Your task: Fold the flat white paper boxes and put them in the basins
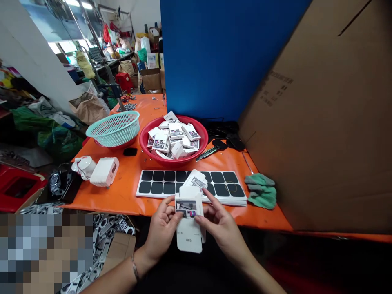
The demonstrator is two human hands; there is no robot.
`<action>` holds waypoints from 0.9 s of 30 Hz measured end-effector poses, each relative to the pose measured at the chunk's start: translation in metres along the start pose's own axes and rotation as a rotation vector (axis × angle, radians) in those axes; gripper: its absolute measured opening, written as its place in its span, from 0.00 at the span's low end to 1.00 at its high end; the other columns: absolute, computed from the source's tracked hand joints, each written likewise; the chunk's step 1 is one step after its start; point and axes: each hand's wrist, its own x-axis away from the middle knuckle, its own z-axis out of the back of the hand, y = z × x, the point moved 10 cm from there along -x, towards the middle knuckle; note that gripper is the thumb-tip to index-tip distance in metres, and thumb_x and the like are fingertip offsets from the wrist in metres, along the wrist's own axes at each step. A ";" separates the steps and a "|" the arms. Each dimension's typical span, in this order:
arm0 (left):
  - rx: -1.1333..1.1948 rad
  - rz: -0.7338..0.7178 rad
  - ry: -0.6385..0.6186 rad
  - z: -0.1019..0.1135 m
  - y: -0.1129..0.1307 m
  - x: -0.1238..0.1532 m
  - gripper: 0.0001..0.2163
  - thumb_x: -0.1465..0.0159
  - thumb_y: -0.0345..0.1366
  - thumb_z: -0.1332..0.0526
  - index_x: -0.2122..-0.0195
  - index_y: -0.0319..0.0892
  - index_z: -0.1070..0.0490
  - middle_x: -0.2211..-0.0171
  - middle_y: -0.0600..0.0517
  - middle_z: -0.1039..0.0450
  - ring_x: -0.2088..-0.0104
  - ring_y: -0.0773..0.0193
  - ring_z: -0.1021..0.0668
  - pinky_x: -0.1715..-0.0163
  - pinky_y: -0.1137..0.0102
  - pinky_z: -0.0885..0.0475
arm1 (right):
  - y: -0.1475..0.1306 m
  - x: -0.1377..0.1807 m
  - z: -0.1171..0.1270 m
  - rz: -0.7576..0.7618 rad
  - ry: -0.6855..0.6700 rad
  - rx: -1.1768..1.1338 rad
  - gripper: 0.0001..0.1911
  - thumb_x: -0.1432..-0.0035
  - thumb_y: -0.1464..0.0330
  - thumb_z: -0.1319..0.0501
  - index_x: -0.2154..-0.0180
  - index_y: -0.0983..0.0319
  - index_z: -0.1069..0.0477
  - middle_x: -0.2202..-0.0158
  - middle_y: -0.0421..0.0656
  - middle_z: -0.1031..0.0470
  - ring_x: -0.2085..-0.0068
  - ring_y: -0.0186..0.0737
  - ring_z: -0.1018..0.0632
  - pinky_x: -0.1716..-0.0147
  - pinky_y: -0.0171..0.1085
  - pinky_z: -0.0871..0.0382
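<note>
My left hand (161,230) and my right hand (219,222) both pinch a small white carton (189,216) with a printed picture on its front, held just in front of the orange table's near edge. Its flaps stand open at top and bottom. A second small white carton (196,180) lies just beyond it on a white sheet of black square pads (162,182). Behind that, a red bowl (147,148) is heaped with several of the same small cartons (173,139).
A teal mesh basket (114,128) sits left of the bowl. White devices (104,171) and a black object (61,185) lie at the table's left. Green gloves (261,190) lie right. A large cardboard sheet (324,122) and blue panel (220,57) wall the right and back.
</note>
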 end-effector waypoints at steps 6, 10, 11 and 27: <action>0.065 0.009 0.032 -0.002 0.001 0.001 0.28 0.39 0.42 0.32 0.41 0.42 0.39 0.72 0.56 0.30 0.73 0.71 0.27 0.73 0.79 0.32 | 0.007 0.006 -0.006 -0.049 -0.029 -0.095 0.49 0.49 0.61 0.29 0.33 0.59 0.52 0.63 0.42 0.23 0.60 0.42 0.22 0.58 0.40 0.28; 0.069 0.009 -0.054 -0.006 0.002 -0.001 0.30 0.40 0.39 0.32 0.38 0.45 0.40 0.63 0.50 0.27 0.63 0.66 0.23 0.63 0.75 0.28 | -0.001 0.005 -0.001 0.015 -0.050 -0.016 0.47 0.46 0.63 0.31 0.33 0.52 0.56 0.65 0.39 0.23 0.64 0.39 0.22 0.62 0.39 0.28; 0.049 0.013 -0.082 -0.006 0.000 0.000 0.29 0.40 0.39 0.32 0.39 0.45 0.39 0.61 0.49 0.27 0.61 0.65 0.23 0.61 0.73 0.27 | -0.002 0.006 -0.001 0.037 -0.074 0.012 0.44 0.45 0.63 0.31 0.34 0.52 0.52 0.59 0.42 0.23 0.61 0.40 0.22 0.59 0.40 0.28; -0.120 0.201 -0.198 0.001 -0.033 0.022 0.28 0.48 0.42 0.27 0.49 0.41 0.35 0.65 0.50 0.29 0.68 0.67 0.27 0.69 0.74 0.32 | 0.024 0.020 -0.015 -0.115 -0.290 0.009 0.36 0.44 0.58 0.33 0.38 0.56 0.44 0.54 0.47 0.23 0.53 0.45 0.22 0.49 0.46 0.33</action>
